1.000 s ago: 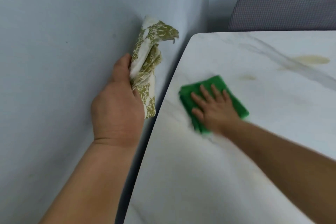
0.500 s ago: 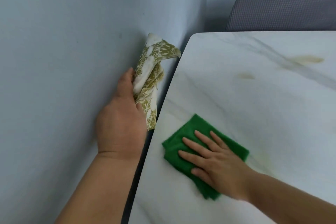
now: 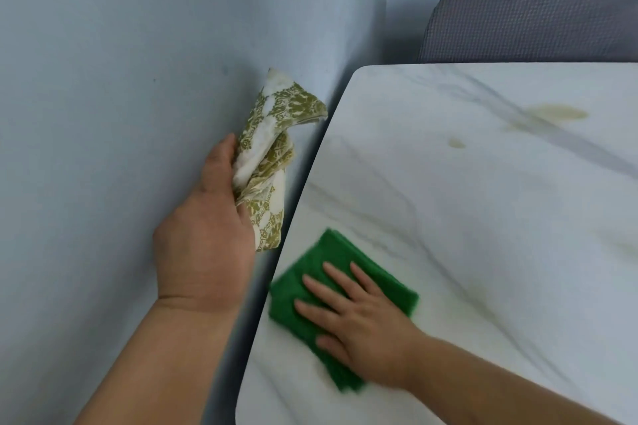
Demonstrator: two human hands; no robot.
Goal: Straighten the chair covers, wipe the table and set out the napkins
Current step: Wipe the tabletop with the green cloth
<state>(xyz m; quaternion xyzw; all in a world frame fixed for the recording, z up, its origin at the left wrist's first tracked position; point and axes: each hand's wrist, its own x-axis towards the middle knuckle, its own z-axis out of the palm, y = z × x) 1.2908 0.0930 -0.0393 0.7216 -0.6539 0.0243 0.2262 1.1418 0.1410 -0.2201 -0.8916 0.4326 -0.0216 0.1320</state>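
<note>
- Pale blue walls close in on the left and behind a white marble-look table (image 3: 466, 217), whose near-left edge sits close beside the wall; a grey chair cover (image 3: 538, 24) shows just past the far edge.
- The right hand (image 3: 359, 324) lies flat, fingers spread, pressing a folded green cloth (image 3: 331, 262) onto the table near that left edge. The cloth looks blurred, so it is likely mid-stroke.
- The left hand (image 3: 207, 245) is curled around a bunch of crumpled napkins (image 3: 269, 162) with a green-gold pattern, held off the table in the gap by the wall.
- Risk: a yellowish stain (image 3: 556, 113) and a smaller spot (image 3: 456, 143) sit well apart from the cloth toward the far side; strokes kept to the near corner would miss them.
- Risk: a stroke running past the edge could carry the cloth off the table into the gap.
- Risk: the bunched grip may be creasing the napkins further, and laying them on a damp surface could mark them.
</note>
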